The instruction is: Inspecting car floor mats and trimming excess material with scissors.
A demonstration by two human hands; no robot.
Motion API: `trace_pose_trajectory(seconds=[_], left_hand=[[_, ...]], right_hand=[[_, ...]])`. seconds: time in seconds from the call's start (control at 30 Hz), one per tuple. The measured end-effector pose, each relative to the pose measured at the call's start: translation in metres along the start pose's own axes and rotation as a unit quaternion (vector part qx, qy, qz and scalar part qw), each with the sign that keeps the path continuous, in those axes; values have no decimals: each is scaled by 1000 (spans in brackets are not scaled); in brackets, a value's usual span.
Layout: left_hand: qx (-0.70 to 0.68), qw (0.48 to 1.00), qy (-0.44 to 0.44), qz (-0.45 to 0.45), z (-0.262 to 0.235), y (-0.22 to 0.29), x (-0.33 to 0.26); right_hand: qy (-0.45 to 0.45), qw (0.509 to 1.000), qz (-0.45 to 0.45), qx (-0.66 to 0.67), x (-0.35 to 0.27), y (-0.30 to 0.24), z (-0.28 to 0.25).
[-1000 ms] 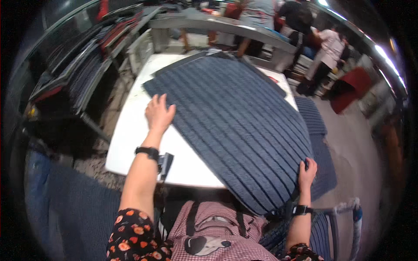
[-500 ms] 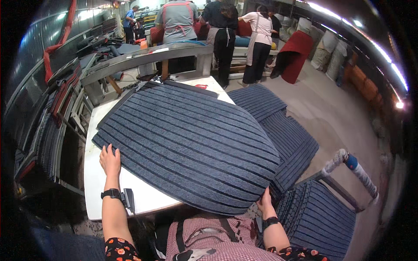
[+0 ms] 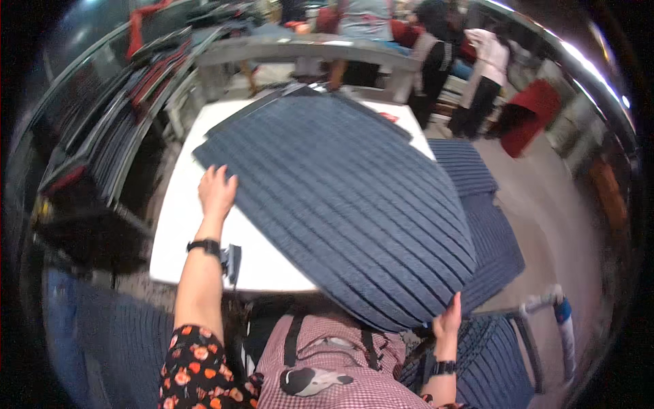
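Head view, striped mat: big blue-grey thing [image 3: 340,204] with dark stripes, lying slantwise over the white counter [image 3: 262,266], its rounded near end hanging past the edge
Left grip: it's [image 3: 217,194] at the mat's left edge, close to the far-left corner, fingers a bit apart; can't tell if they're actually pinching the edge
Right grip: that one [image 3: 448,318] is at the rounded near-right edge, thumb side up, the rest partly hidden; can't tell if it's clamped on
Wrists: black band [image 3: 204,247] on the left, another dark band [image 3: 444,367] on the right
Counter edge: small dark device [image 3: 233,264] right beside the left wrist
Far side: grey metal beam [image 3: 306,51] running across behind the counter
To the right: more striped mats [image 3: 487,228] just past the big one, plus another stack [image 3: 494,365] lower down
To the left: rack [image 3: 116,153] crammed with mats, pretty blurry tbh
Background: a few people [image 3: 487,61] past the beam, and a dark red roll [image 3: 533,116] standing on the floor
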State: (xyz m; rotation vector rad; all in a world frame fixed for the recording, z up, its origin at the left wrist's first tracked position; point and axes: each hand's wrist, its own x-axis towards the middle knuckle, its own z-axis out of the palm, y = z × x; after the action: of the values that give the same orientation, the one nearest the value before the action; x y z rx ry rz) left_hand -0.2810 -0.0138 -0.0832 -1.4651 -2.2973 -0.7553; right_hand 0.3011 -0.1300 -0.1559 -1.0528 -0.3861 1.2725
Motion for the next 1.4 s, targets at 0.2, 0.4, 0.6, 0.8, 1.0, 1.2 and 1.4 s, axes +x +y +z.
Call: trace_pose_trajectory(seconds=[0.2,0.4,0.6,0.8,1.0,1.2,1.4], left_hand=[[-13,999,-46,-27,2,2,-6],[21,996,-80,-45,5,-7,-8],[-152,982,-31,-111,6,3,-2],[-602,700,-13,-384,-14,-38,15],[-587,709,-270,-285,-23,32,-9],[-474,845,-170,-182,6,11,-2],[-589,750,-167,-248,-18,51,-19]], right_hand=[[14,945,-207,-254,-1,-53,35],[-41,937,-184,-295,27,-88,47],[-25,954,-107,-278,10,-60,-4],[-20,992,-9,-127,-14,-47,37],[-28,985,-21,-168,1,-74,17],[-12,985,-10,-170,0,-47,34],[-64,986,-28,-152,-12,-68,25]])
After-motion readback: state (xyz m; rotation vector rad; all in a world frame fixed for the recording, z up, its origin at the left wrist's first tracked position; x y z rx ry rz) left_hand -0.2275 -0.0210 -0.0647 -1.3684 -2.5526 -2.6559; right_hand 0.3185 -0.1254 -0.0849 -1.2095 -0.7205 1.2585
